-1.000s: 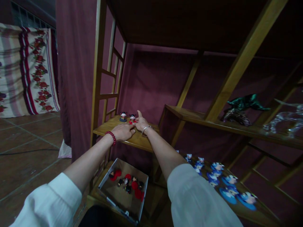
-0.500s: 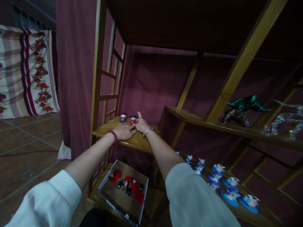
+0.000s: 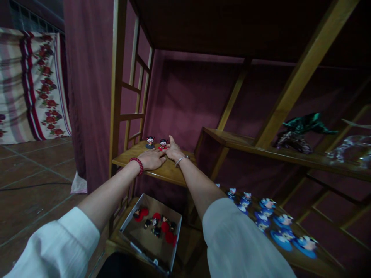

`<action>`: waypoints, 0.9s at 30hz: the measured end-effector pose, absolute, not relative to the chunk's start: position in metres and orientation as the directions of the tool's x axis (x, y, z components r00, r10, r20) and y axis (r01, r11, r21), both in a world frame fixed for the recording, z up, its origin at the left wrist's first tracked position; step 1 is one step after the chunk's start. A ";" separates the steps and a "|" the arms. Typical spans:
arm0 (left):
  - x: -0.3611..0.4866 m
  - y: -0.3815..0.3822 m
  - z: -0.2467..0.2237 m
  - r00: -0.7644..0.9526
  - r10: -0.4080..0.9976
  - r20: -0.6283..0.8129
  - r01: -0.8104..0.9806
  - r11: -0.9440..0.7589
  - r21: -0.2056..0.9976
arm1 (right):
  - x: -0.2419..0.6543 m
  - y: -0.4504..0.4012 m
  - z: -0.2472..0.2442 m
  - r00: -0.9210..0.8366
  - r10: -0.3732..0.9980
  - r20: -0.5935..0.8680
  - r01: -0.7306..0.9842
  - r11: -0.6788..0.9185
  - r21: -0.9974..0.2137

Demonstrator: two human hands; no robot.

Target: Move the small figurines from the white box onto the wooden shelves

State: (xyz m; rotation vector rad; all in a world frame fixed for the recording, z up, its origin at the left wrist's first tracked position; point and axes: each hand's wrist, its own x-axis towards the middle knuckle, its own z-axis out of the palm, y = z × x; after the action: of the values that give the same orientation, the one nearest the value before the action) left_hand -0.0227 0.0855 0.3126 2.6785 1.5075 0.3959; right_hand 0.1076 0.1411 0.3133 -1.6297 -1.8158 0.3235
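Note:
A small figurine [image 3: 163, 143] with black hair buns and a red base stands on the wooden shelf [image 3: 174, 172], between my hands. From its front left, my left hand [image 3: 151, 159], with a red bead bracelet, has its fingertips at the base. On the other side my right hand [image 3: 173, 151], wearing a silver bangle, holds its fingers to the same base while its thumb points up. The fingers partly hide the base. Just left of it is a similar figurine on a dark base [image 3: 150, 142], upright and untouched.
Below the shelf an open box [image 3: 139, 236] holds several figurines with red and black parts. Several blue-and-white figurines [image 3: 282, 233] stand at lower right. A green ornament [image 3: 304, 129] and a clear glass ornament [image 3: 349, 148] are on the right shelf. Lattice posts [image 3: 116, 96] border the left.
The view has shifted very slightly. Both hands stay at the red-based figurine, with hardly any visible movement.

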 end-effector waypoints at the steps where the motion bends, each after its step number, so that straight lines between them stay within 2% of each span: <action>1: -0.023 0.085 0.313 0.492 0.847 0.200 0.837 -0.524 0.160 | 0.108 0.141 0.313 0.002 0.950 0.311 0.785 0.191 -0.590; 9: -0.024 0.084 0.312 0.444 0.855 0.267 0.855 -0.493 0.158 | 0.108 0.142 0.311 -0.008 0.951 0.309 0.785 0.198 -0.588; 21: -0.028 0.067 0.319 0.073 0.944 0.321 0.965 -0.148 0.217 | 0.106 0.141 0.307 -0.037 0.941 0.336 0.753 0.247 -0.609; 27: -0.027 0.074 0.317 0.099 0.954 0.284 0.962 -0.165 0.219 | 0.106 0.139 0.308 -0.047 0.943 0.329 0.754 0.250 -0.607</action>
State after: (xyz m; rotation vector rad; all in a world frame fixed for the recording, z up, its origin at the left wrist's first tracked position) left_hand -0.0273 0.0738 0.3173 2.3455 2.0436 0.5760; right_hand 0.1060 0.1385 0.3083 -1.5496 -1.8445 0.3537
